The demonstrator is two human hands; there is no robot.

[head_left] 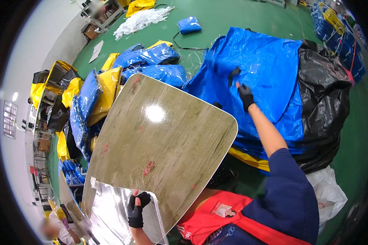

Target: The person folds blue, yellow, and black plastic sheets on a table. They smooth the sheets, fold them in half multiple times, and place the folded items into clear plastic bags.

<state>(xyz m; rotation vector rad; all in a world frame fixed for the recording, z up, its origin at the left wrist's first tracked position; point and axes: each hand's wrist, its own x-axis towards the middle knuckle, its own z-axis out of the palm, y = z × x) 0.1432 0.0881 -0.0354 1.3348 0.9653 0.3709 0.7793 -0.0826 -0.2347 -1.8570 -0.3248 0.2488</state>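
Note:
My left hand (pixel 135 209), in a black fingerless glove, is over a stack of clear plastic bags (pixel 110 208) at the near end of a wood-patterned table (pixel 171 134). Its fingers are curled in with the thumb up; whatever they hold is hidden. My right hand (pixel 245 97), gloved alike, reaches over a pile of blue woven-plastic sheeting (pixel 270 77) beyond the table's right side. A short black strap (pixel 234 76) shows blurred just past its thumb. The fingers of this hand are hidden, and part of the blue sheeting beside it is smeared by motion.
Blue and yellow packed bundles (pixel 161 73) lie against the table's far left side. Black sheeting (pixel 323 98) drapes over the right of the pile. A white plastic bag (pixel 327 192) sits at the lower right. On the green floor beyond lies a blue packet (pixel 189 25).

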